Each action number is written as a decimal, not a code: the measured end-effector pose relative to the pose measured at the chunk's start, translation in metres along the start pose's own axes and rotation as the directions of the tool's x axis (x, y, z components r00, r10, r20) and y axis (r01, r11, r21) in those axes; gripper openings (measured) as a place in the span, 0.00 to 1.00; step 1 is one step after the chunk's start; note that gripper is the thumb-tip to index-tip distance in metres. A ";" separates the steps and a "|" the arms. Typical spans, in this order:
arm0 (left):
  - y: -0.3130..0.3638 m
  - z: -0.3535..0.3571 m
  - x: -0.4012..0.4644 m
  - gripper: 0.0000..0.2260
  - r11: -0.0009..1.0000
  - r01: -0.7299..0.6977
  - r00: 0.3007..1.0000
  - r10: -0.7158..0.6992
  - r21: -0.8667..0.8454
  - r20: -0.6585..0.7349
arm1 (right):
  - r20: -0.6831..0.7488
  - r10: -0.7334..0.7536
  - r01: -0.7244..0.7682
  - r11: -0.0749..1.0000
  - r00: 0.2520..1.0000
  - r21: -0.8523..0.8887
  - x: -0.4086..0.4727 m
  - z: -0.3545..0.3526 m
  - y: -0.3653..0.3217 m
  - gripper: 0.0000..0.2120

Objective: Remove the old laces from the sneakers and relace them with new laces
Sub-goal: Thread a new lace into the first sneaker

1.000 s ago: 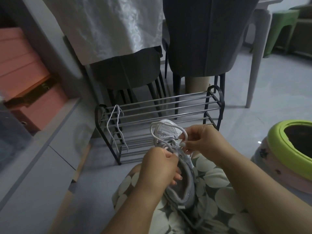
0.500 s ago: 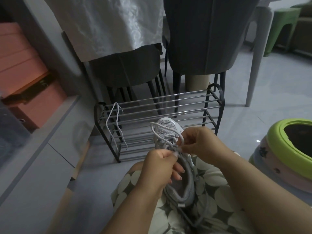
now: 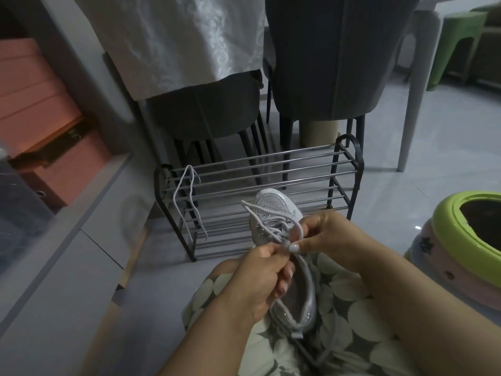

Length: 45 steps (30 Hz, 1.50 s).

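A black metal shoe rack [image 3: 271,180] with chrome bars stands in the middle of the frame, just behind the hands. A loose white lace [image 3: 189,196] hangs over its left end. Behind it are 2 dark chairs [image 3: 333,55], the left one partly under a white tablecloth [image 3: 173,36]. Pink boxes [image 3: 35,104] sit on a shelf at the left edge, a green-rimmed tub [image 3: 466,234] at the right edge and a green stool [image 3: 458,44] in the upper right corner.

The grey sneaker [image 3: 295,280] lies on the person's lap, on spotted fabric [image 3: 360,316], at lower centre. Its long axis runs almost straight up the frame, toe towards the rack and heel towards the viewer, opening upward. The grey lace [image 3: 271,218] loops over the tongue area. The left hand [image 3: 260,280] hides part of the sneaker's left side, its fingers curled and pinching the lace near the top eyelets. The right hand [image 3: 330,234] pinches a loop of the same lace between thumb and forefinger, just beside the left hand.
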State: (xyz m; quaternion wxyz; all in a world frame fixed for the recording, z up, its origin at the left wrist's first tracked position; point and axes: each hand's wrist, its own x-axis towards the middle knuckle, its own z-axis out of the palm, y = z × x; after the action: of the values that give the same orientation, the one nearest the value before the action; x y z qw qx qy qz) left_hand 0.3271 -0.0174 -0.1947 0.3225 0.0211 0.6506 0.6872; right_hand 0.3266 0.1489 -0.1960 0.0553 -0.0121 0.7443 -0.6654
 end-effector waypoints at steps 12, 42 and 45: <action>-0.005 -0.005 0.005 0.08 0.996 -0.081 0.994 0.079 0.026 0.075 | 0.134 0.005 0.026 0.973 0.991 -0.229 -0.003 -0.003 -0.008 0.19; 0.010 -0.019 0.010 0.07 0.558 -0.338 0.916 0.381 0.758 0.128 | 0.073 0.020 -0.013 0.995 0.997 -0.100 0.006 -0.006 0.007 0.19; 0.017 -0.027 0.005 0.10 0.813 -0.314 0.946 0.309 0.491 0.093 | 0.122 0.011 0.004 0.992 0.992 -0.125 0.006 -0.006 0.007 0.16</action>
State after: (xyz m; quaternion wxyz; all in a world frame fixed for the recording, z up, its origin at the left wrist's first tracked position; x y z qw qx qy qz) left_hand 0.3042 -0.0380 -0.1854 0.1920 0.2130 0.7923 0.5385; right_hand 0.3208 0.1554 -0.2027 0.1012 -0.0550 0.7799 -0.6153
